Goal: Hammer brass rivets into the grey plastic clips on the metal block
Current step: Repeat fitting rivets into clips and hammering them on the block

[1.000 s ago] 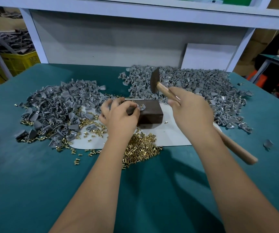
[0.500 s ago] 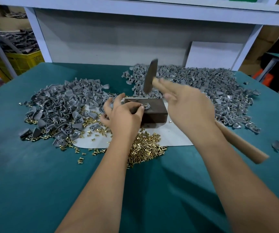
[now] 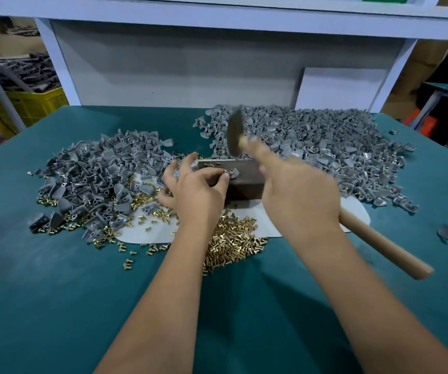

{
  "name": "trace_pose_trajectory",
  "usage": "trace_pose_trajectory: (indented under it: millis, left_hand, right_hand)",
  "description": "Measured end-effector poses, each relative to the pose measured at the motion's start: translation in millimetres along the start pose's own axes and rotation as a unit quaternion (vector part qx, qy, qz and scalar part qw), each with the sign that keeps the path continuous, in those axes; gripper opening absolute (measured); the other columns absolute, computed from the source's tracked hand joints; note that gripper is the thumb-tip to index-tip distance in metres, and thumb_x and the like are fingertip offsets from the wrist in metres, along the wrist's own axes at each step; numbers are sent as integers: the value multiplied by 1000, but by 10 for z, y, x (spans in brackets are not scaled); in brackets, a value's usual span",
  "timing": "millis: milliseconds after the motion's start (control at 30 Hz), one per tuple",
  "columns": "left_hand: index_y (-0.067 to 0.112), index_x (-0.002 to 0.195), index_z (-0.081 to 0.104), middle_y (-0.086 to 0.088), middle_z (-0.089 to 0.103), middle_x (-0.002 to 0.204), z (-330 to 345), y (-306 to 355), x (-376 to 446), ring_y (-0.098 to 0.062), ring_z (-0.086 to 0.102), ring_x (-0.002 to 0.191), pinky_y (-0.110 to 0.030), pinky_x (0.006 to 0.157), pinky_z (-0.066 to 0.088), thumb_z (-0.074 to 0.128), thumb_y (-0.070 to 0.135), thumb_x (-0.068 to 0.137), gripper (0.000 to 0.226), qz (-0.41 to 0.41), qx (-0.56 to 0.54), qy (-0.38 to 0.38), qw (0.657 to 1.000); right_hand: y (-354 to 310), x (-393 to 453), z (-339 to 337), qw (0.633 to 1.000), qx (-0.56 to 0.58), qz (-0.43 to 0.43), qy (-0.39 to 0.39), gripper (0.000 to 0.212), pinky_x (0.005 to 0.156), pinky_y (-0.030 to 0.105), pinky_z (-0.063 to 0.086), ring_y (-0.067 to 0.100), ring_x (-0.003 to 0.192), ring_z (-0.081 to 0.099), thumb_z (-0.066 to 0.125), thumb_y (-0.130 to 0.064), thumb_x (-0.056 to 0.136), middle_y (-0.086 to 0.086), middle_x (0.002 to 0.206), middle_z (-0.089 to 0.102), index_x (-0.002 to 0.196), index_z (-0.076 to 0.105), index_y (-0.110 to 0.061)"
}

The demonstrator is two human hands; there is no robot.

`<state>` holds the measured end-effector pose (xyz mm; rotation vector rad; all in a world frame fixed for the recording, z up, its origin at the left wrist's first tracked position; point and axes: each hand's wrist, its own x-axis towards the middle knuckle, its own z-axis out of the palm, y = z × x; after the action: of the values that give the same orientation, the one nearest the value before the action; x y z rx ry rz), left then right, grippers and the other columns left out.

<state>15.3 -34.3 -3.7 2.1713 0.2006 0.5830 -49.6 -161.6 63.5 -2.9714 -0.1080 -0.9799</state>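
My left hand (image 3: pixel 194 193) pinches clip (image 3: pixel 232 173) on block (image 3: pixel 240 177). Right hand (image 3: pixel 298 195) grips hammer (image 3: pixel 379 242); head raised just beyond clip, handle running back-right.

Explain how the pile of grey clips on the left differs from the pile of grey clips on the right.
The left clip pile is smaller and has brass rivets mixed into its near edge; the right clip pile is larger, reaches further back and shows almost no rivets. The left pile lies beside the left hand; the right pile lies behind the hammer. Both rest on the green table.
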Motion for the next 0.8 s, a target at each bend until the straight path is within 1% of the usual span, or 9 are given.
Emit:
trace_pose_trajectory:
  millis: [67, 233, 300, 367, 433, 533, 633, 700, 800]
  left_hand:
    - [45, 80, 72, 18, 40, 150, -7, 12, 4, -14, 12, 143, -50, 108, 5, 72, 47, 84, 4, -4, 1, 0, 1000]
    - [39, 82, 75, 16, 40, 150, 9, 10, -11, -16, 13, 143, -49, 108, 6, 72, 47, 84, 9, 6, 13, 13, 1000]
    - [39, 82, 75, 15, 39, 152, 3, 24, -3, -17, 13, 144, -44, 106, 3, 72, 45, 83, 7, 8, 20, 18, 1000]
    - [38, 80, 75, 14, 37, 153, -8, 48, 2, -17, 12, 144, -37, 103, 1, 73, 43, 82, 6, 4, 16, 13, 1000]
    - [37, 79, 75, 14, 37, 153, -3, 50, -2, -17, 13, 144, -36, 101, 2, 73, 43, 83, 7, 4, 13, 16, 1000]
    - [36, 79, 75, 14, 38, 153, 9, 41, -12, -18, 14, 144, -37, 101, 3, 74, 43, 83, 8, 17, 23, 25, 999]
    - [37, 82, 76, 15, 36, 154, 0, 43, 3, -17, 13, 144, -35, 100, 2, 73, 41, 82, 4, 15, 26, 18, 999]
    - [35, 82, 76, 14, 36, 153, 17, 33, 6, -17, 13, 144, -38, 102, 4, 73, 41, 83, 7, 16, 22, 20, 999]
    - [34, 83, 76, 14, 36, 153, 22, 26, -4, -18, 13, 144, -40, 103, 5, 73, 43, 84, 10, 20, 25, 22, 999]
  right_hand:
    - [19, -40, 81, 998, -16, -34, -47, 64, 50, 29, 27, 28, 59, 55, 49, -21, 94, 4, 83, 61, 143, 22, -53]
    - [-6, 39, 0, 999, -12, 27, 26, 63, 44, 22, 12, 21, 44, 27, 60, -16, 87, 4, 63, 47, 139, 40, -47]
    - [-22, -11, 44, 1000, -25, -2, -5, 65, 44, 24, 12, 21, 47, 28, 57, -16, 88, 4, 67, 51, 140, 36, -48]
    - [-31, -62, 87, 998, -28, -17, -50, 67, 43, 26, 10, 21, 49, 26, 51, -17, 91, -1, 68, 42, 142, 27, -52]
    - [-62, -43, 60, 999, -31, 8, -41, 68, 43, 24, 11, 19, 46, 24, 55, -16, 88, -2, 63, 33, 141, 33, -51]
    - [-89, -82, 27, 999, -32, 19, -23, 68, 44, 24, 19, 25, 44, 37, 64, -14, 81, 4, 64, 47, 139, 44, -43]
    - [-56, -102, 90, 998, -33, 2, -60, 69, 43, 24, 9, 22, 49, 29, 55, -19, 90, 1, 71, 38, 143, 26, -51]
    - [-74, -35, 82, 999, -19, 27, -39, 66, 43, 24, 9, 19, 46, 21, 55, -19, 91, 0, 69, 35, 142, 29, -51]
    - [-121, -6, 43, 999, -1, 43, 6, 64, 44, 24, 19, 21, 44, 28, 61, -15, 87, 3, 63, 40, 139, 41, -45]
